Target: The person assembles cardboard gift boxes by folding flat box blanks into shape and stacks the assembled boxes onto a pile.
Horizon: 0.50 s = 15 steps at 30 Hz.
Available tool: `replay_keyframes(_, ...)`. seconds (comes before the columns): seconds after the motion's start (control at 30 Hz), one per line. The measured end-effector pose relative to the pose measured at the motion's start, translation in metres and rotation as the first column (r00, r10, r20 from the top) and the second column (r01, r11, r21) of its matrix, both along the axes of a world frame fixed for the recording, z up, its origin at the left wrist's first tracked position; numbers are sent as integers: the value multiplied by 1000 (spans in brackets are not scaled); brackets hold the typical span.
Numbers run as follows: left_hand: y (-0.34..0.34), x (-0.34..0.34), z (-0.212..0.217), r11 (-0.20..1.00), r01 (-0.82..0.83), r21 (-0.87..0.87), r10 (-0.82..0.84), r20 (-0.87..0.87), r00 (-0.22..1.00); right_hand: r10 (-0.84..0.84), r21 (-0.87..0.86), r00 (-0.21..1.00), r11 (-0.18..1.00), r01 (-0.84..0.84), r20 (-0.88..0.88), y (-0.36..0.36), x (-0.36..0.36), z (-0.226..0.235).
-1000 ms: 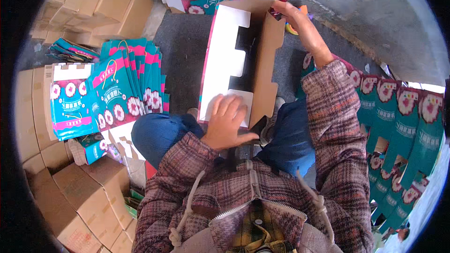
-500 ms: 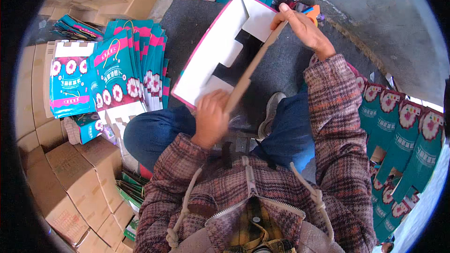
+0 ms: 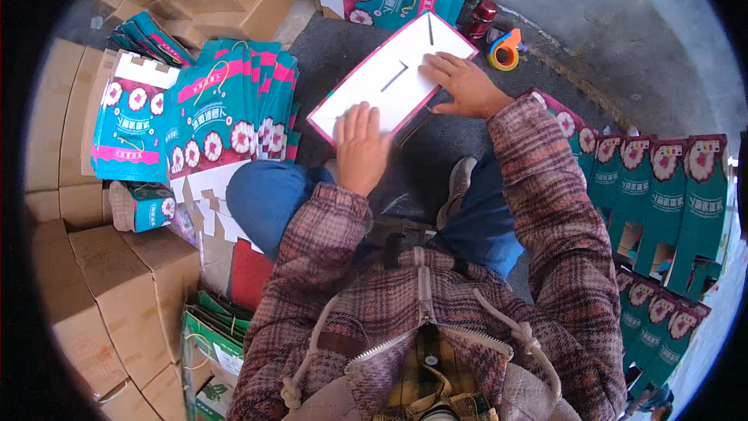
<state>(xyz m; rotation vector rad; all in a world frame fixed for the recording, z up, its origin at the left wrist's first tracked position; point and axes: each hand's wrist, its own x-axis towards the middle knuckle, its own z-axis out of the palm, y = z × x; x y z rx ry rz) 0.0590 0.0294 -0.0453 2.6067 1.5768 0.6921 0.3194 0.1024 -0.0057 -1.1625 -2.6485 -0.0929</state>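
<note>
A carton lies slanted in front of my knees, white panels up with dark slits between them and a pink edge around. My left hand rests flat on its near-left end, fingers stretched out and slightly blurred. Across the right side, my right hand lies with its fingers extended on the white panel and the thumb by the near edge. Neither hand is closed around anything. What lies beneath the panels is hidden.
Flat teal-and-pink cartons lean at the left beside brown boxes. Beyond the carton are a dark red bottle and an orange tape dispenser. Rows of teal cartons stand at the right; green packages lie lower left.
The raised brown flap has folded down, covering the carton's dark opening with white panels. My left hand has moved onto the panel; my right hand has come down and nearer.
</note>
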Motion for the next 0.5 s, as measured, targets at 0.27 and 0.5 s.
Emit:
replay_keyframes(0.27,3,-4,-2,996,91,-14,-89,101,991,-50,-204,987,976,81,155,13,-5,-16)
replay_keyframes(0.5,-9,-1,12,993,106,-46,-100,127,987,-80,-232,976,965,127,202,14,-2,-29)
